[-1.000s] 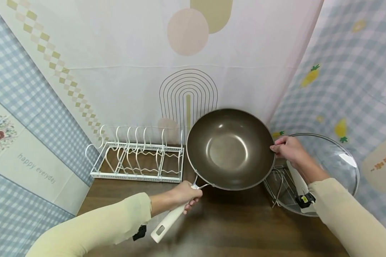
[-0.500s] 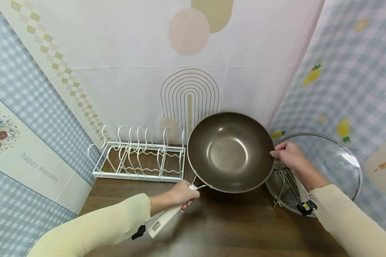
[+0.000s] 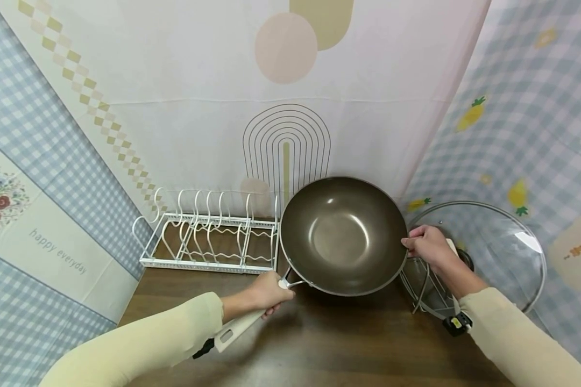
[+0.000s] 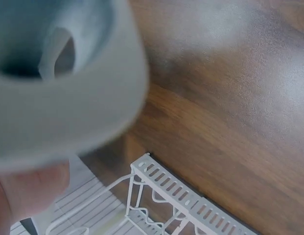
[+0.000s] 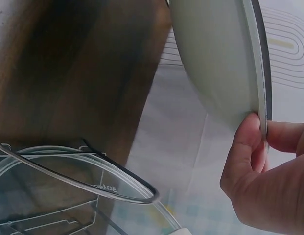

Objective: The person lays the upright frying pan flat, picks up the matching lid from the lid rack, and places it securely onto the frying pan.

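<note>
A deep wok, brown inside with a pale outside, is held up off the table with its inside facing the head camera. My left hand grips its cream handle close to the pan. The handle's end with its hanging hole fills a corner of the left wrist view. On the wok's right side my right hand pinches the rim. The thumb and fingers lie on opposite faces of the rim in the right wrist view, where the right hand shows closely.
A white wire rack with several upright loops stands at the back left, beside the wok. Behind my right hand, a large glass lid leans in a metal wire stand. Patterned cloth covers the walls behind the wooden table.
The wok has come down a little in the head view and shifted slightly left. Its handle end has swung left and up. Both hands keep their hold on it.
</note>
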Available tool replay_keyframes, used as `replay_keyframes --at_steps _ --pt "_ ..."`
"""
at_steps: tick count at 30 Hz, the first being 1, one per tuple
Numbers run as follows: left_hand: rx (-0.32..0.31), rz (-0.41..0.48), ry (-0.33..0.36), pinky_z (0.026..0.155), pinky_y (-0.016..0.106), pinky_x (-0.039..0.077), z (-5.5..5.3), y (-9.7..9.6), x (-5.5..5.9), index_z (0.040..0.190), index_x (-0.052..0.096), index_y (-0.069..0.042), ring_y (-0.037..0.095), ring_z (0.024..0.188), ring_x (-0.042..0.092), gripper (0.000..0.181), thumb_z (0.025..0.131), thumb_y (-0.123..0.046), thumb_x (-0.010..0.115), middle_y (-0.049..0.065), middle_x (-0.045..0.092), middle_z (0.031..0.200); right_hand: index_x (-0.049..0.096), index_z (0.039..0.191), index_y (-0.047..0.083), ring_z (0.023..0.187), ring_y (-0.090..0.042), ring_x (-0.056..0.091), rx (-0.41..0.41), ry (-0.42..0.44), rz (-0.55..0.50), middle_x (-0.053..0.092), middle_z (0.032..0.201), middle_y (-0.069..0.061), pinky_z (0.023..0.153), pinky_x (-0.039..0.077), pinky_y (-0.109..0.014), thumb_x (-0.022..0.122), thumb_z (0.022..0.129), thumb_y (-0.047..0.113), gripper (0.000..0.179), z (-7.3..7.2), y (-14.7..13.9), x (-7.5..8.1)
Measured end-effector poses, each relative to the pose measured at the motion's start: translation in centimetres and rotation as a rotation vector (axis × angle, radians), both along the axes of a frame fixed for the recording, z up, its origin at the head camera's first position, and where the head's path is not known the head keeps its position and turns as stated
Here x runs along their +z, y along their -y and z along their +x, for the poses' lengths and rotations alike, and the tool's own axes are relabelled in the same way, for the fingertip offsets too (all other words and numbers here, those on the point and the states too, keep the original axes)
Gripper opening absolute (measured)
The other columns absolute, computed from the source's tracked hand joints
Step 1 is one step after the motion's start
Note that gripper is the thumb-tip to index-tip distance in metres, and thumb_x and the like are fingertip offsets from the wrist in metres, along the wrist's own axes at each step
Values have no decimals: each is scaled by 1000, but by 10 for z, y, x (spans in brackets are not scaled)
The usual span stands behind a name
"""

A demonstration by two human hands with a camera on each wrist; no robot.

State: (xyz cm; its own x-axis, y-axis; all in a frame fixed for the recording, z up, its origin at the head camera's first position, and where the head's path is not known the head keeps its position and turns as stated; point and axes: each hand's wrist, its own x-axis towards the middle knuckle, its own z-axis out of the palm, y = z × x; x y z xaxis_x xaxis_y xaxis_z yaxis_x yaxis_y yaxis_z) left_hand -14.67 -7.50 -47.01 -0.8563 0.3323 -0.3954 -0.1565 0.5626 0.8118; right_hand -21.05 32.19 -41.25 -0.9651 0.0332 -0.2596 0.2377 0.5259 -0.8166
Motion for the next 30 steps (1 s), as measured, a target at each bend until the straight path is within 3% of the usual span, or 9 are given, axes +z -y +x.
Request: replay_keyframes --at_steps 6,17,30 --pt "-36 -72 -102 30 25 42 -5 7 -4 71 60 -7 9 27 45 20 87 -15 69 -1 50 41 45 116 -8 72 -10 64 4 34 14 54 99 -11 69 59 -25 58 103 12 27 5 0 -7" --pt "-90 -188 -222 30 25 40 -11 18 -14 72 57 -11 7 26 44 15 84 -15 65 -4 50 39 44 114 -10 66 -10 65 -19 28 -14 52 98 -11 67 57 -23 60 102 10 28 17 8 -18" --pt "-131 -293 -277 35 24 43 -14 23 -15 67 59 -16 6 31 47 20 85 -20 67 -7 51 42 42 118 -11 72 -11 66 -8 80 -27 55 97 -11 69 58 -24 60 103 13 34 27 6 -31"
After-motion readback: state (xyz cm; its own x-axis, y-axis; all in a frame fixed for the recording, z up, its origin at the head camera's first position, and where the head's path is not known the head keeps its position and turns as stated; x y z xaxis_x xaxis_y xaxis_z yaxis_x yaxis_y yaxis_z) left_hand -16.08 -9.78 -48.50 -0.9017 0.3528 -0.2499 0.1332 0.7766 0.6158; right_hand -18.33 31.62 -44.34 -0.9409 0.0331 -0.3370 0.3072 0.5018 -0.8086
